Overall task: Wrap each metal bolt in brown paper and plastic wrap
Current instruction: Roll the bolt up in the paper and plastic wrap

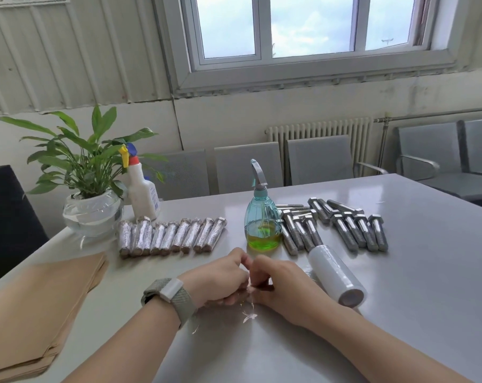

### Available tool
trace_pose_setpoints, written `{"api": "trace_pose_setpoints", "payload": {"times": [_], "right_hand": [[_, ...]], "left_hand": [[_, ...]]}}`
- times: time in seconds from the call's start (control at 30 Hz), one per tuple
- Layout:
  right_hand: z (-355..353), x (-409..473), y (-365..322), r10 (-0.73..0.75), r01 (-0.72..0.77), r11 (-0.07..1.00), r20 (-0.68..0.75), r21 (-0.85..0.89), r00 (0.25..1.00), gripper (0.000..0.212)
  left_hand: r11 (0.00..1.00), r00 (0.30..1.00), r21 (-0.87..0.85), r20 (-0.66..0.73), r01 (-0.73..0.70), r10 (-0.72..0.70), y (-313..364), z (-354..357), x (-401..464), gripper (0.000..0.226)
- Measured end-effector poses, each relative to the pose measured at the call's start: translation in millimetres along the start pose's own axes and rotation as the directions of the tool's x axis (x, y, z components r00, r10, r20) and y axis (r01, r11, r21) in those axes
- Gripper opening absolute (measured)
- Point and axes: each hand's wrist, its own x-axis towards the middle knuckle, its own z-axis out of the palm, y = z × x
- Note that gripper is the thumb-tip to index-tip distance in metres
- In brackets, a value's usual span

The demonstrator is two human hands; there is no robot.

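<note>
My left hand (220,280) and my right hand (281,283) meet at the table's middle, fingers curled together around something small covered in clear plastic wrap (249,316); the wrapped thing itself is hidden by my fingers. A loose tail of the wrap trails toward me. The roll of plastic wrap (335,275) lies just right of my right hand. Several bare metal bolts (353,228) lie behind the roll. A row of several wrapped bolts (170,236) lies behind my left hand. A stack of brown paper (38,305) lies at the left.
A teal spray bottle (262,217) with green liquid stands between the wrapped row and the bare bolts. A white spray bottle (143,189) and a potted plant (91,194) stand at the back left. Grey chairs (248,167) line the far table edge.
</note>
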Motion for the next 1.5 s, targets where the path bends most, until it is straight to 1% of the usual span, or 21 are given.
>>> {"api": "trace_pose_setpoints", "payload": {"times": [0.1, 0.23, 0.33, 0.37, 0.43, 0.53, 0.63, 0.73, 0.8, 0.87, 0.9, 0.93, 0.97, 1.0, 1.03, 1.13, 1.23, 1.33, 1.4, 1.5], "right_hand": [[1.1, -0.1, 1.2, 0.022, -0.022, 1.000, 0.003, -0.013, 1.000, 0.034], [1.4, -2.4, -0.3, -0.029, 0.029, 0.999, 0.021, -0.029, 0.999, 0.036], [1.1, -2.8, -0.2, -0.041, 0.044, 0.998, 0.040, -0.055, 0.998, 0.018], [1.4, -3.0, -0.4, -0.040, 0.043, 0.997, 0.042, -0.061, 0.998, 0.016], [1.8, -3.0, -0.6, -0.038, 0.040, 0.998, 0.041, -0.058, 0.998, 0.015], [0.1, -2.8, -0.1, -0.044, 0.046, 0.997, 0.035, -0.064, 0.998, 0.008], [-1.1, -2.3, -0.8, -0.036, 0.039, 0.997, 0.037, -0.065, 0.999, 0.006], [-1.0, -2.5, -2.4, -0.041, 0.043, 0.997, 0.031, -0.071, 0.999, 0.010], [-1.7, -2.6, -2.9, -0.044, 0.046, 0.996, 0.031, -0.075, 0.999, 0.011], [-3.1, -3.2, -3.9, -0.047, 0.049, 0.996, 0.030, -0.071, 0.998, 0.010], [-3.5, -3.2, -4.7, -0.052, 0.053, 0.996, 0.027, -0.067, 0.998, 0.010], [-3.5, -3.4, -5.2, -0.057, 0.059, 0.996, 0.024, -0.065, 0.998, 0.010], [-3.6, -3.3, -5.5, -0.060, 0.061, 0.996, 0.023, -0.068, 0.998, 0.010], [-3.5, -3.2, -5.6, -0.059, 0.061, 0.995, 0.023, -0.074, 0.998, 0.011], [-3.4, -3.2, -5.6, -0.059, 0.061, 0.995, 0.024, -0.083, 0.998, 0.011], [-3.5, -3.4, -5.3, -0.066, 0.068, 0.993, 0.025, -0.093, 0.997, 0.011], [-4.3, -2.1, -5.9, -0.063, 0.066, 0.993, 0.034, -0.101, 0.997, 0.011], [-6.5, -1.2, -5.7, -0.037, 0.043, 0.995, 0.071, -0.089, 0.997, 0.011], [-9.6, -1.8, -5.6, 0.002, 0.002, 0.999, 0.079, -0.054, 0.997, 0.003], [-9.7, -0.9, -9.8, 0.104, -0.104, 0.994, 0.013, 0.022, 0.995, 0.012]], "left_hand": [[0.997, 1.000, -0.080, -0.014, 0.022, -0.023, -2.0, -0.8, -3.2, 0.021], [0.984, 0.999, -0.172, -0.017, 0.039, -0.042, -1.5, -2.7, -6.1, 0.018], [0.958, 0.997, -0.281, -0.024, 0.061, -0.071, 0.7, -4.9, -5.4, 0.018], [0.951, 0.997, -0.301, -0.019, 0.071, -0.080, 1.4, -5.7, -5.2, 0.017], [0.947, 0.995, -0.305, -0.005, 0.095, -0.101, 2.8, -6.4, -4.2, 0.018], [0.945, 0.991, -0.299, 0.001, 0.131, -0.137, 5.2, -5.7, -2.2, 0.022], [0.921, 0.989, -0.365, -0.003, 0.134, -0.145, 3.9, -5.5, -2.5, 0.022], [0.916, 0.988, -0.391, -0.088, 0.086, -0.130, -0.5, -3.5, -4.8, 0.019], [0.938, 0.977, -0.347, -0.191, 0.019, -0.090, -4.7, -0.8, -8.8, 0.013], [0.959, 0.955, -0.268, -0.297, -0.092, 0.009, -10.5, -1.2, -14.2, 0.010], [0.973, 0.937, -0.180, -0.342, -0.144, 0.075, -14.3, -3.5, -17.7, 0.010], [0.984, 0.914, -0.036, -0.379, -0.175, 0.148, -17.8, -6.8, -22.1, 0.011], [0.975, 0.896, 0.133, -0.387, -0.180, 0.219, -20.6, -9.9, -26.3, 0.013], [0.949, 0.889, 0.262, -0.370, -0.177, 0.268, -22.3, -11.8, -30.3, 0.013], [0.929, 0.897, 0.329, -0.337, -0.173, 0.286, -23.4, -12.2, -33.5, 0.012], [0.919, 0.921, 0.352, -0.269, -0.179, 0.282, -26.9, -7.6, -36.4, 0.010], [0.913, 0.906, 0.353, -0.283, -0.207, 0.314, -30.8, -5.2, -33.9, 0.009], [0.892, 0.895, 0.407, -0.298, -0.195, 0.331, -33.9, -3.7, -33.5, 0.011], [0.869, 0.890, 0.464, -0.303, -0.174, 0.340, -34.1, -1.3, -33.3, 0.014], [0.841, 0.879, 0.520, -0.320, -0.147, 0.352, -34.4, 1.2, -31.9, 0.020]]}}
